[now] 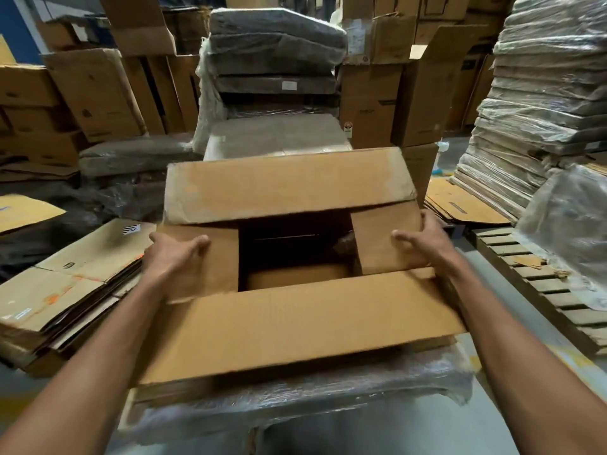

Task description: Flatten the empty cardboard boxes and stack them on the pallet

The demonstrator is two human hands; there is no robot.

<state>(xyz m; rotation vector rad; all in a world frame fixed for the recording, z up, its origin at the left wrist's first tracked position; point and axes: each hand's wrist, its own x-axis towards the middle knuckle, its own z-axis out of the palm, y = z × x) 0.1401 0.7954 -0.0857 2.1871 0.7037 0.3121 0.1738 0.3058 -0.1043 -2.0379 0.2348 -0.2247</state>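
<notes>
Cardboard box [289, 326] sits between the hands — left hand [174, 252] and right hand [425, 246] each grip one side.

- left hand [170, 254] + right hand [427, 246] = 2
- box [295, 326]: 1, w/ 4 flaps [289, 188]
- bare wood pallet [538, 290]: 1
- pile of flat cartons [62, 290]: 1
- wrapped bundles [276, 37]: too many to count

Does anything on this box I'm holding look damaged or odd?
Yes. On the box, the far flap is worn: its left and right edges are ragged, with brown surface peeled to whitish. The other flaps look sound.
</notes>
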